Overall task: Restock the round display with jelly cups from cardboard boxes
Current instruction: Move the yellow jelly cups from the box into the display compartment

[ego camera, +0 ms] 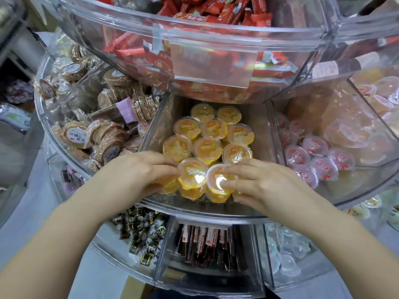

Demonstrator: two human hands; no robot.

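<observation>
— Left hand, what does it do?
— It grips a yellow jelly cup by the side, fingers curled around it, at the front of the middle compartment of the clear round display.
— And the right hand?
— Its fingers pinch the neighbouring cup across the lid; the two cups touch.
— Behind them?
— More yellow cups packed in rows. Pink-lidded cups fill the compartment to the right, wrapped biscuits the left, red packets the tier above.
</observation>
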